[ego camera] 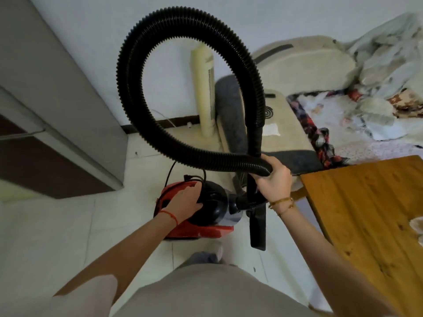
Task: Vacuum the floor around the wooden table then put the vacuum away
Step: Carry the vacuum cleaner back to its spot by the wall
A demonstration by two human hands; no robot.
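A red and black canister vacuum sits on the pale tiled floor in front of my legs. My left hand grips the black top of the canister. Its black ribbed hose rises in one big loop in front of me. My right hand is closed around the hose where the loop crosses the rigid black tube. That tube ends in a flat nozzle hanging just right of the canister. The wooden table fills the right side, close to my right forearm.
A grey cabinet stands at the left. A cream tower fan leans by the white wall. Behind the hose are a beige sofa with a grey mat and a heap of patterned blankets. A black cord trails behind the vacuum.
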